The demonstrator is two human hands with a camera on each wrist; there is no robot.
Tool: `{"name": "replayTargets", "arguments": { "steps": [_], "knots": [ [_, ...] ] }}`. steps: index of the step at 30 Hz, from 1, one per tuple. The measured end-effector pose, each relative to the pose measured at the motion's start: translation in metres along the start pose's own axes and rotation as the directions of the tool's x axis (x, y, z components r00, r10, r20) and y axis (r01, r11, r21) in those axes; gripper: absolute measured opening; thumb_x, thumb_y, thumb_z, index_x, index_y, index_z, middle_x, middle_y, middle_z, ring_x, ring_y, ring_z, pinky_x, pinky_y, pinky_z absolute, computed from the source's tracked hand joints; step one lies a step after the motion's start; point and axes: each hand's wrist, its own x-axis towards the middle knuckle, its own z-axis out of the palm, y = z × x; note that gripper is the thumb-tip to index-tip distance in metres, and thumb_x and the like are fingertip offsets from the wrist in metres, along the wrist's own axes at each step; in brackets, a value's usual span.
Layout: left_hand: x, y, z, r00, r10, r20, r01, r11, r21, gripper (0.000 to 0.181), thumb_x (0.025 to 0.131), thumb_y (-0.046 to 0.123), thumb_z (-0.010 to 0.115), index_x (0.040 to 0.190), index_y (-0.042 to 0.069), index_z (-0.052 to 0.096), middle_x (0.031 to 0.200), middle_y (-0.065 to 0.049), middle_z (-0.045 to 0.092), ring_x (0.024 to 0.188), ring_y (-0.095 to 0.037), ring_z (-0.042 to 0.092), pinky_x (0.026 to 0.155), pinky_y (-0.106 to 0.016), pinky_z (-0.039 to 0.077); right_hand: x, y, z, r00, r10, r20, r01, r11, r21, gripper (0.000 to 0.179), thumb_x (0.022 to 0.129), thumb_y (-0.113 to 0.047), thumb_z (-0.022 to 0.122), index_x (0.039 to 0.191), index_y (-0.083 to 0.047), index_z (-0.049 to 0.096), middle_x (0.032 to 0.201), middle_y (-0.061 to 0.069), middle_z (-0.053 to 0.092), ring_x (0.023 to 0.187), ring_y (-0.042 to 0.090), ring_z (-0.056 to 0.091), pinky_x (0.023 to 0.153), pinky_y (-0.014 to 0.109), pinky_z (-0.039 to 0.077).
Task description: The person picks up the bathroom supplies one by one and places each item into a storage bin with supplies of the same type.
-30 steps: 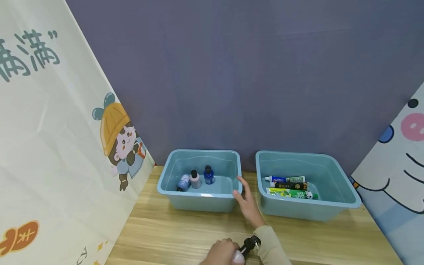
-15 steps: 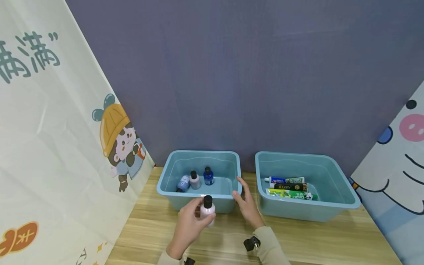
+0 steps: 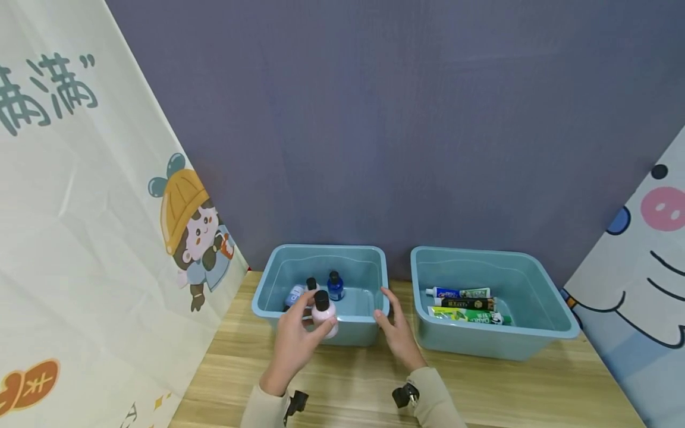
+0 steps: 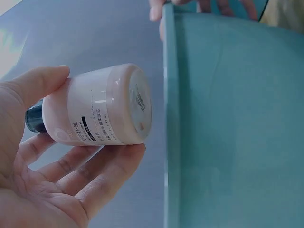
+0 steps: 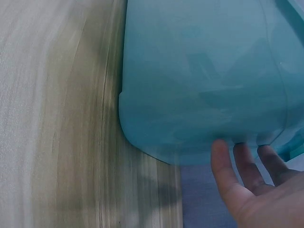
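Note:
My left hand (image 3: 296, 342) holds a small pale pink bottle (image 3: 324, 315) with a black cap between thumb and fingers, just over the front rim of the left light-blue bin (image 3: 316, 252). In the left wrist view, the printed label and base of the bottle (image 4: 102, 107) show. My right hand (image 3: 398, 334) grips the bin's front right corner, thumb at the front rim and index finger on the side rim. Its other fingers touch the outer wall (image 5: 204, 95). Inside this bin, a dark blue bottle (image 3: 335, 288) stands upright beside a partly hidden black-capped bottle (image 3: 311, 283) and a tilted light-blue bottle (image 3: 294, 295).
To the right stands a second light-blue bin (image 3: 481, 342) with several toothpaste tubes (image 3: 465, 315) lying in it. Both bins rest on a wooden table (image 3: 353, 380) against a dark grey-blue backdrop (image 3: 342, 131). Printed white panels (image 3: 80, 238) flank the space.
My left hand has come up from the bottom edge with the pink bottle and moved forward and left to the bin's front rim. The right hand keeps its place at the corner.

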Motion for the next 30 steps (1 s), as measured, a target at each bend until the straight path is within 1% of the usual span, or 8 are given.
{"name": "replayTargets", "arguments": {
  "steps": [3,9,13,17,24,26,30],
  "knots": [
    [0.008,0.001,-0.004,1.0,0.017,-0.011,-0.016,1.0,0.007,0.06,0.08,0.017,0.088,0.133,0.009,0.062,0.111,-0.01,0.072,0.096,-0.023,0.071,0.077,-0.031,0.061,0.0,-0.001,0.0,1.0,0.002,-0.001,-0.002,1.0,0.004,0.062,0.103,-0.054,0.052,0.159,-0.041,0.027,0.172,0.009,0.016,0.156,0.046,0.018,0.115,0.075,0.024],
    [0.022,-0.002,-0.009,0.998,0.056,-0.022,-0.056,0.998,0.003,0.056,0.082,0.018,0.087,0.132,0.017,0.061,0.109,-0.008,0.072,0.094,-0.021,0.072,0.077,-0.035,0.061,-0.001,-0.001,0.0,1.0,-0.001,-0.006,0.001,1.0,0.006,0.061,0.103,-0.054,0.053,0.158,-0.043,0.028,0.172,0.011,0.018,0.154,0.047,0.021,0.113,0.074,0.028],
    [0.029,-0.004,-0.011,0.999,0.051,-0.012,-0.051,0.999,0.005,0.055,0.084,0.018,0.086,0.132,0.017,0.06,0.11,-0.01,0.071,0.094,-0.022,0.072,0.079,-0.037,0.061,-0.001,-0.001,0.0,1.0,0.001,-0.004,-0.001,1.0,0.008,0.062,0.103,-0.054,0.053,0.158,-0.042,0.028,0.172,0.01,0.017,0.155,0.046,0.02,0.114,0.075,0.027],
    [0.035,-0.005,-0.012,0.999,0.053,-0.002,-0.053,0.998,0.014,0.055,0.084,0.017,0.086,0.132,0.015,0.06,0.111,-0.012,0.071,0.095,-0.024,0.072,0.079,-0.033,0.061,-0.001,-0.001,0.001,1.0,0.001,0.0,-0.001,1.0,0.009,0.062,0.103,-0.054,0.053,0.158,-0.041,0.028,0.172,0.011,0.016,0.156,0.046,0.017,0.114,0.075,0.025],
    [0.046,-0.004,-0.01,0.998,0.051,0.039,-0.052,0.998,0.025,0.056,0.084,0.016,0.085,0.134,0.016,0.059,0.114,-0.007,0.071,0.1,-0.021,0.07,0.079,-0.031,0.061,-0.001,0.001,0.0,1.0,-0.005,0.002,0.005,1.0,0.018,0.062,0.104,-0.051,0.053,0.159,-0.041,0.027,0.172,0.011,0.015,0.156,0.045,0.015,0.116,0.074,0.022],
    [0.049,-0.005,-0.008,0.997,0.05,0.058,-0.052,0.998,0.033,0.056,0.085,0.016,0.085,0.134,0.016,0.058,0.112,-0.006,0.071,0.099,-0.02,0.069,0.079,-0.03,0.06,-0.002,0.001,0.0,1.0,-0.01,0.003,0.01,1.0,0.025,0.061,0.104,-0.05,0.053,0.158,-0.041,0.028,0.172,0.011,0.015,0.157,0.045,0.014,0.116,0.074,0.022],
    [0.056,-0.005,-0.003,0.993,0.063,0.101,-0.071,0.995,0.073,0.055,0.085,0.019,0.084,0.133,0.016,0.058,0.106,-0.005,0.071,0.092,-0.017,0.067,0.076,-0.027,0.058,-0.002,0.0,-0.001,1.0,-0.015,0.004,0.015,0.999,0.036,0.06,0.104,-0.049,0.054,0.158,-0.041,0.028,0.172,0.01,0.015,0.157,0.044,0.014,0.117,0.073,0.023]
  ]
}}
